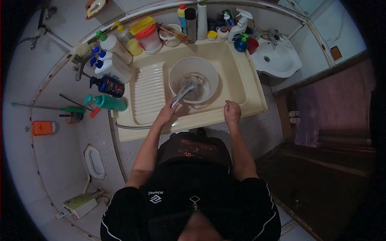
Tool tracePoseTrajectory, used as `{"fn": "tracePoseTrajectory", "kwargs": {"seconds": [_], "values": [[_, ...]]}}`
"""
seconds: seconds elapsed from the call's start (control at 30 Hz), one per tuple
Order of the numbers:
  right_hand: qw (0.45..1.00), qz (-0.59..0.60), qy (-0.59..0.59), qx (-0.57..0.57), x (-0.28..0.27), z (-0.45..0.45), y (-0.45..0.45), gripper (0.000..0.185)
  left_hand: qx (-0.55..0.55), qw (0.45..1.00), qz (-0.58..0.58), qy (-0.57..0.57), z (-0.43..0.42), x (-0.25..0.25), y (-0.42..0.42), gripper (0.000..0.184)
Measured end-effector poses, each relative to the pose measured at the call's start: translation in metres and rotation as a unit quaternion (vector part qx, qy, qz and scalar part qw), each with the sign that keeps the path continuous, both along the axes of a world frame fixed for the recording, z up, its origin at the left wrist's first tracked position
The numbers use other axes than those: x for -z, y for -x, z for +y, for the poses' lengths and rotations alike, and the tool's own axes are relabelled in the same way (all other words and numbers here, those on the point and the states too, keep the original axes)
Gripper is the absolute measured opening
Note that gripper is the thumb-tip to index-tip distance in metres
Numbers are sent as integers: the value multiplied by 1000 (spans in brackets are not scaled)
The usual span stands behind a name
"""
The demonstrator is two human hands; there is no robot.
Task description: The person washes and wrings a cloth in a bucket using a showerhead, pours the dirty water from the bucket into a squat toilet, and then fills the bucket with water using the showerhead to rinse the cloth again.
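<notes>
My left hand (167,112) is wrapped round the handle of a silver shower head (185,91), which tilts down over a white bucket (213,86). Inside the bucket lies a pale, coiled bundle (196,77), partly behind the shower head; its kind is not clear. The bucket stands in a cream washbasin (237,80) with a ribbed washboard (149,92) on its left side. A grey hose (138,127) runs along the basin's front edge toward my left forearm. My right hand (232,112) is closed in a loose fist by the front rim, with nothing visible in it.
Pump bottles (114,70) line the basin's left edge. Along the back are a red-and-white tub (148,38), a brush (175,33), and a spray bottle (240,26). A white sink (277,60) adjoins on the right. A squat toilet (95,161) is at lower left.
</notes>
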State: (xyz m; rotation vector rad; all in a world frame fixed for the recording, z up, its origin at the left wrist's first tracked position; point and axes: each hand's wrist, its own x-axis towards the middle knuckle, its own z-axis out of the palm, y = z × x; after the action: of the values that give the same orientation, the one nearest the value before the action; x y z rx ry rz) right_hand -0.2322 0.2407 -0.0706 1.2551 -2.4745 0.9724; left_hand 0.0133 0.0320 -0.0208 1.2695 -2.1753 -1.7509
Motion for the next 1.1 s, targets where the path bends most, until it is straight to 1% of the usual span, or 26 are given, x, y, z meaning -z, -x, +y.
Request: {"fn": "tracePoseTrajectory", "kwargs": {"seconds": [0.17, 0.37, 0.57, 0.73, 0.93, 1.0, 1.1], "values": [[1000, -1, -5, -2, 0, 0, 1, 12, 8, 1000, 6, 8, -1, 4, -2, 52], [1000, -4, 3, -2, -1, 0, 0, 12, -2, 1000, -1, -20, 3, -10, 0, 53], [1000, -5, -1, 3, -1, 0, 0, 12, -1, 1000, -3, -28, -1, -2, -1, 52], [1000, 6, -4, 2, 4, 0, 2, 12, 1, 1000, -10, -12, 3, -13, 1, 53], [1000, -1, -2, -1, 3, 0, 2, 12, 1, 1000, 5, -25, -1, -12, 1, 48], [1000, -1, 1, 2, 3, 0, 1, 12, 21, 999, -6, -35, -4, -14, 1, 45], [1000, -1, 4, 3, 2, 0, 1, 12, 9, 999, 3, -53, -4, -14, 1, 44]]}}
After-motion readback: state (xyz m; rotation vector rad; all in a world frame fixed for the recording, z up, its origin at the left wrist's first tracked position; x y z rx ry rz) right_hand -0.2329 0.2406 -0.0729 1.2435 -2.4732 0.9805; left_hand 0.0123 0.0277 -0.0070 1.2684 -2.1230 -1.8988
